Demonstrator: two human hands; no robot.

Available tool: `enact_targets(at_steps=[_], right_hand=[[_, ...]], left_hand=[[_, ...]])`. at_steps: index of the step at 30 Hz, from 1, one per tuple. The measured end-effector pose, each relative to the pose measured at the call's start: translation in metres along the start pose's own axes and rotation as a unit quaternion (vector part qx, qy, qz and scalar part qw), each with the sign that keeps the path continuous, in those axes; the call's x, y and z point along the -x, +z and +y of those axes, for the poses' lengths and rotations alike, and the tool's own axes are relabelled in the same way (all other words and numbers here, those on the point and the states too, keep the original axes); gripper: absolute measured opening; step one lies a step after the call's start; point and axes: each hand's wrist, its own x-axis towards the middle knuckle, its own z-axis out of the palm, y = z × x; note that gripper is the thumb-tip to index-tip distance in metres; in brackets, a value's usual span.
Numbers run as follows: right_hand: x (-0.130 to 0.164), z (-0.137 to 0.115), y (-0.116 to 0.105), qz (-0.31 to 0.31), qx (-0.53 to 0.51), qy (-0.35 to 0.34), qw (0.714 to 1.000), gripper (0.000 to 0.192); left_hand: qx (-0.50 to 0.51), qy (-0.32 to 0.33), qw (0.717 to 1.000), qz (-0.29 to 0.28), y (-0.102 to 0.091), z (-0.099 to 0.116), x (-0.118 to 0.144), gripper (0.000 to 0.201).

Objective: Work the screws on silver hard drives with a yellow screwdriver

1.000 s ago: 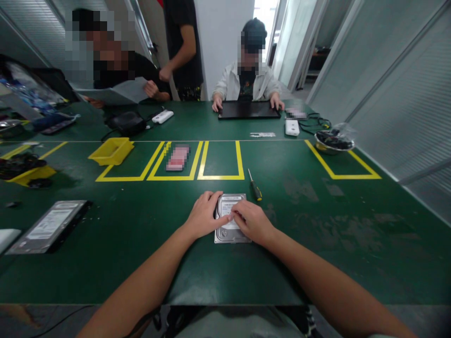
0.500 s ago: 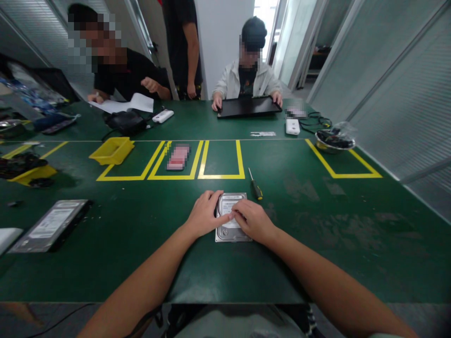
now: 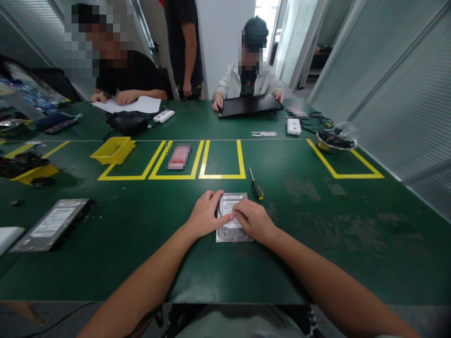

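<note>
Left hand (image 3: 205, 215) spread, right hand (image 3: 255, 219) bunched, pinch unclear, both at hard drive (image 3: 228, 225); probably rigid, dense: grip side edges.

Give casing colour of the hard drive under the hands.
Silver-grey hard drive casing, best seen in the head view.

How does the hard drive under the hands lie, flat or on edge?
Flat: the hard drive shows its broad face and white label upward.
</note>
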Motion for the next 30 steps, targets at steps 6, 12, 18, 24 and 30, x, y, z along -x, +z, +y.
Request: enact_targets(at_steps=[6, 12, 18, 24, 30], right_hand=[[0.000, 0.000, 0.000, -0.002, -0.002, 0.007, 1.000, 0.011], [0.001, 0.000, 0.000, 0.004, -0.008, 0.009, 1.000, 0.011], [0.002, -0.001, 0.000, 0.026, -0.029, 0.041, 0.998, 0.011], [0.001, -0.002, -0.003, 0.053, -0.061, 0.105, 0.991, 0.010], [-0.002, -0.005, -0.005, 0.072, -0.146, 0.177, 0.971, 0.009]], left_hand=[[-0.002, -0.002, 1.000, 0.002, 0.001, 0.001, -0.001, 0.077], [-0.003, 0.004, 1.000, 0.004, 0.001, 0.000, -0.001, 0.076], [-0.028, 0.013, 0.999, 0.014, 0.003, 0.000, 0.002, 0.078], [0.004, 0.033, 0.992, 0.119, 0.003, 0.003, 0.004, 0.058], [0.049, 0.138, 0.966, 0.212, -0.002, 0.012, 0.006, 0.024]])
